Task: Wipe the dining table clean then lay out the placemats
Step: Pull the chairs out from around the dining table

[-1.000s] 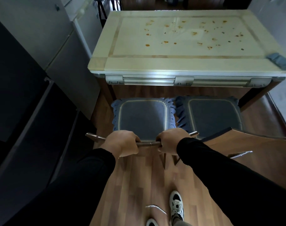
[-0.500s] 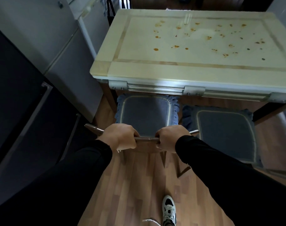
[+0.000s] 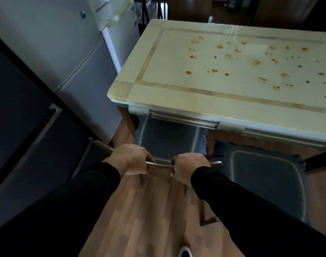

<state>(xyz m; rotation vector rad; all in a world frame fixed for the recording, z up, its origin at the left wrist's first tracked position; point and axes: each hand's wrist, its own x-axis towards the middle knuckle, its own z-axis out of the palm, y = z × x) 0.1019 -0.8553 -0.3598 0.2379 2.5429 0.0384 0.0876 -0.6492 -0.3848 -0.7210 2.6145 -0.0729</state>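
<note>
Stains [image 3: 219, 46] across cream dining table [image 3: 177, 93]

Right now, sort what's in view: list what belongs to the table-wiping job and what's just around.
Job:
dining table, still unwiped
orange stains spattered across its top
left hand and right hand, both gripping the chair back

Just around:
second chair cushion
fridge
wooden floor
</note>
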